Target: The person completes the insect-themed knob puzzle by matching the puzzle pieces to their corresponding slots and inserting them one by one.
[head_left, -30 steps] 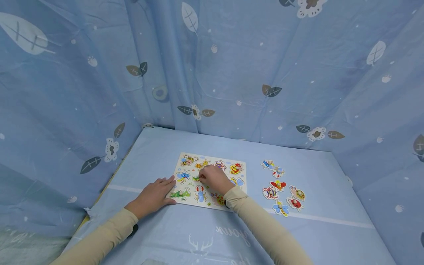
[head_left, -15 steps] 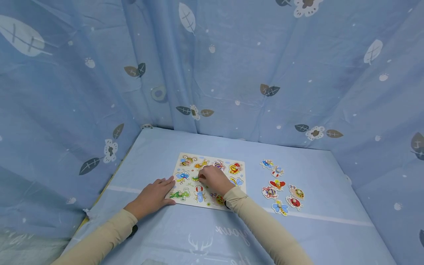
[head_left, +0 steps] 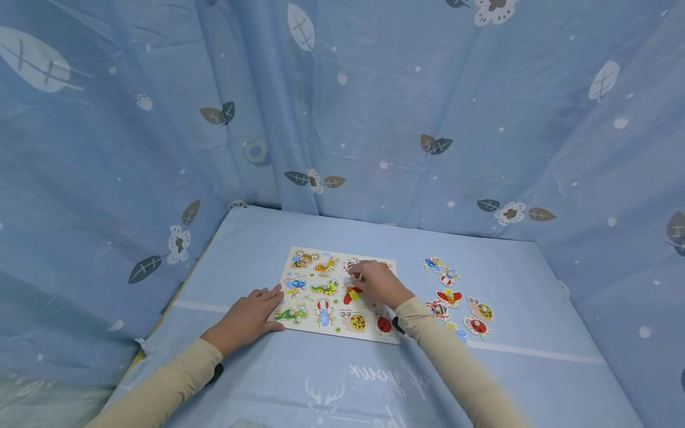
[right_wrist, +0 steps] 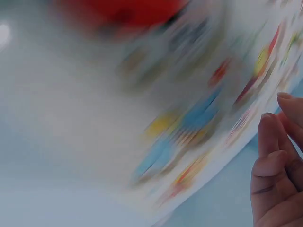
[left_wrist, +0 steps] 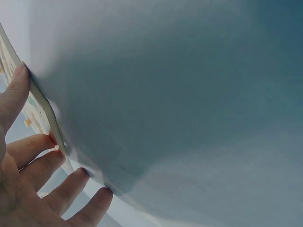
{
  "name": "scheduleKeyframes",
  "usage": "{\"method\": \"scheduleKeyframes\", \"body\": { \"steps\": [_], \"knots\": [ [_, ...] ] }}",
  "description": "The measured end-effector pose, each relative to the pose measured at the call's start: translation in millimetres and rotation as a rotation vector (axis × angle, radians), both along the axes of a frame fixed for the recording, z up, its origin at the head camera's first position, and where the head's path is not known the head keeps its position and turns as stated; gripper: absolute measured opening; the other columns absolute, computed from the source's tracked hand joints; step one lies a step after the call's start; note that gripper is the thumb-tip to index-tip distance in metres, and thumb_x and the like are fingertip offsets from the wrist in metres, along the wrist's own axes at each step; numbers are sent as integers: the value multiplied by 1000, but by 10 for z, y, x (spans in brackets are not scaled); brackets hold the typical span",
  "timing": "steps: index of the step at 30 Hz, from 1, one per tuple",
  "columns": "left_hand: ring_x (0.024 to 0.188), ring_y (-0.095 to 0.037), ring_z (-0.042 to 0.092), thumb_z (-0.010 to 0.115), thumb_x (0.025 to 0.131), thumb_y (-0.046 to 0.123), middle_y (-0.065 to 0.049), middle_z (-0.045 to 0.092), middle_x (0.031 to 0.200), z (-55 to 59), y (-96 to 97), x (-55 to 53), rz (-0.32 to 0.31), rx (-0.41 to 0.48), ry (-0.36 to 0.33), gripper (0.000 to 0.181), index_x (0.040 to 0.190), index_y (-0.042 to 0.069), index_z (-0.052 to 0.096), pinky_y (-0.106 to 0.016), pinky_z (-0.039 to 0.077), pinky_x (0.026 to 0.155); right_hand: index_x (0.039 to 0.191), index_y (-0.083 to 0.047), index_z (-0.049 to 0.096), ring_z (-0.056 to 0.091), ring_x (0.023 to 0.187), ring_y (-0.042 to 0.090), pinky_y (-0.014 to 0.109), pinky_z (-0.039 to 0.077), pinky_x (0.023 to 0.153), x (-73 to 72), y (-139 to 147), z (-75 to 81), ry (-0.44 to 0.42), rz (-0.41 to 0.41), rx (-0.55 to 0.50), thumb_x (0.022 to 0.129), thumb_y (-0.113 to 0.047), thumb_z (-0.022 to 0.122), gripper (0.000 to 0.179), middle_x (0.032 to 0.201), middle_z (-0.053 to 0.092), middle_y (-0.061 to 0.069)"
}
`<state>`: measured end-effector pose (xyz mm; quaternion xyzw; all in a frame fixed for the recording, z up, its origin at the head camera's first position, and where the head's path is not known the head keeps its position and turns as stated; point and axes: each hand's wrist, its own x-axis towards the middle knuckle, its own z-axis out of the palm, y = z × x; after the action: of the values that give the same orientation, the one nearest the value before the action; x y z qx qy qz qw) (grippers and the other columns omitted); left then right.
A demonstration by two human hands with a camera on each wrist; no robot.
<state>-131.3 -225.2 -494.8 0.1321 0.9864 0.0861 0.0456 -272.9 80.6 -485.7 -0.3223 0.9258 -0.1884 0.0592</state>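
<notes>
A wooden insect puzzle board (head_left: 313, 329) lies flat on the table, its bug shapes in rows. My left hand (head_left: 248, 318) rests at the board's left edge, fingers stretched out; the left wrist view has its fingertips against the rim. Over the right half of the board hovers my right hand (head_left: 380, 282), fingers loosely bent, with nothing visible in them in the head or right wrist view. It covers part of the upper right shapes. A green caterpillar (head_left: 324, 287) shows uncovered mid-board, and a green grasshopper (head_left: 291, 313) with a knob is near the left hand.
Loose insect pieces lie right of the board: a blue fly (head_left: 431, 264), a beetle (head_left: 449, 276), a red-winged bug (head_left: 449, 298), a spider (head_left: 439, 309), a snail (head_left: 483, 310) and a ladybug (head_left: 475, 327). A dragonfly (head_left: 460, 335) is partly behind the right sleeve. Patterned curtains (head_left: 374, 107) surround the table.
My right hand has left the caterpillar, where its fingers were, and moved right across the board. The caterpillar is now in full view. My left hand has stayed at the edge.
</notes>
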Motion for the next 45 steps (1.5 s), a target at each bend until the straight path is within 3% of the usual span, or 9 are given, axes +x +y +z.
{"method": "scheduleKeyframes", "body": {
  "steps": [6,12,20,24,30,39,45],
  "knots": [
    [139,-41,52,75,90,49,-15,49,159,7,-5,-4,-1,-3,2,79,150,2,53,-60,52,101,117,-8,78,66,87,13,29,56,75,-159,640,31,-7,-123,5,95,-12,75,23,105,76,4],
    [139,-41,52,74,91,49,-15,48,160,25,-13,3,-7,-13,0,79,151,2,52,-59,52,101,117,-4,77,70,93,22,39,61,83,-268,1229,97,35,-207,56,94,-7,75,23,112,76,12],
    [140,-42,51,74,91,49,-15,47,160,15,-25,15,-3,5,-15,79,151,2,52,-59,52,101,121,0,75,69,96,29,44,62,81,-404,1784,171,-48,-348,90,94,-5,75,27,121,72,21],
    [141,-42,51,74,91,49,-15,47,161,1,-28,14,-1,5,-15,79,151,3,52,-59,52,102,119,-1,76,69,97,30,45,62,81,-435,1901,142,-90,-369,130,94,-6,73,25,123,71,22],
    [141,-42,51,74,91,49,-15,47,161,15,-9,18,4,8,-25,79,151,3,52,-59,51,102,110,-1,79,66,94,29,52,59,89,-443,1969,71,-68,-372,176,94,-3,72,18,114,74,21],
    [141,-41,50,75,90,49,-14,47,161,47,19,14,8,0,-32,80,151,3,52,-60,51,103,106,0,78,64,81,24,43,58,75,-422,2049,-6,-30,-423,164,94,2,70,14,105,74,19],
    [141,-42,51,75,91,49,-15,47,160,49,13,7,3,-4,-27,79,151,2,52,-60,51,103,105,0,78,64,82,26,48,59,81,-392,2092,-40,-17,-435,152,94,1,70,13,104,75,19]
  ]
}}
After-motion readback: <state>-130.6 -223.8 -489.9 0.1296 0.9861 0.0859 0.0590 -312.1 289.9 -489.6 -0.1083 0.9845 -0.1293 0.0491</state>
